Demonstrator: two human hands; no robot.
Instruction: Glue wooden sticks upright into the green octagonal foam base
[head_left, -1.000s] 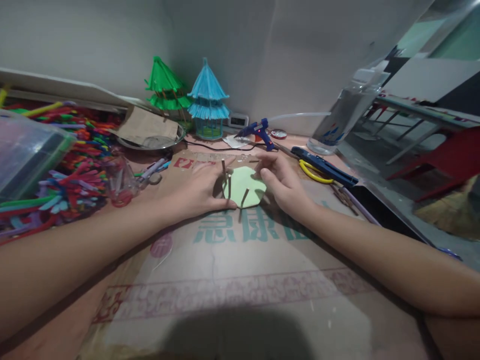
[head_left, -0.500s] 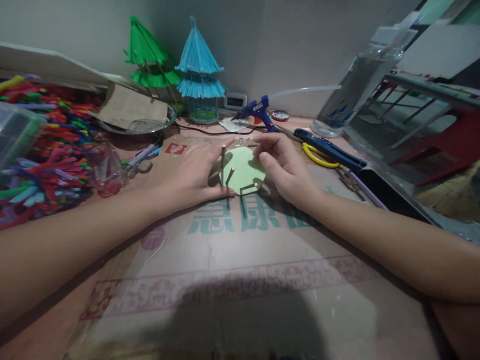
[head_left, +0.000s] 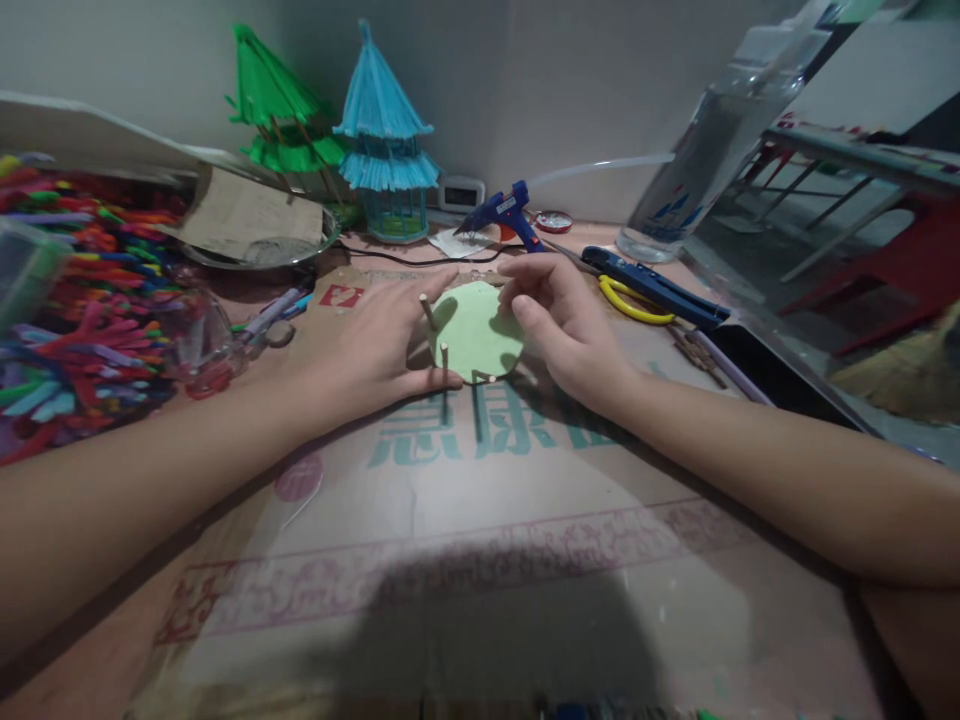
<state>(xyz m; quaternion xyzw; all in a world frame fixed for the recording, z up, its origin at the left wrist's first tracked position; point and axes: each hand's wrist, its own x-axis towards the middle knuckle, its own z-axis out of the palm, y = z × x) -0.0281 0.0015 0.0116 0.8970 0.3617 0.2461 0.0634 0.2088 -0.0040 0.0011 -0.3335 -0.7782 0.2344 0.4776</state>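
Note:
A pale green many-sided disc [head_left: 478, 332] lies on the cardboard, with several short brown sticks [head_left: 444, 365] standing along its left and near edges. My left hand [head_left: 367, 345] spans the disc's left side, its thumb at the near edge and forefinger towards the far edge. On the opposite side, my right hand [head_left: 566, 325] is curled at the disc's right edge, thumb close to the bent fingers. Its fingertips are partly hidden, so whatever they hold cannot be made out.
Behind stand a blue model pavilion [head_left: 386, 140], a green model pavilion [head_left: 281, 110] and a blue glue gun [head_left: 502, 212]. Yellow-handled pliers [head_left: 637, 300], a dark blue cutter [head_left: 660, 285] and a clear bottle [head_left: 682, 170] sit right. Colourful pipe cleaners [head_left: 75, 310] heap up left.
The disc has turned clockwise a little between my hands, carrying its sticks round to the left. The whole view has shifted slightly.

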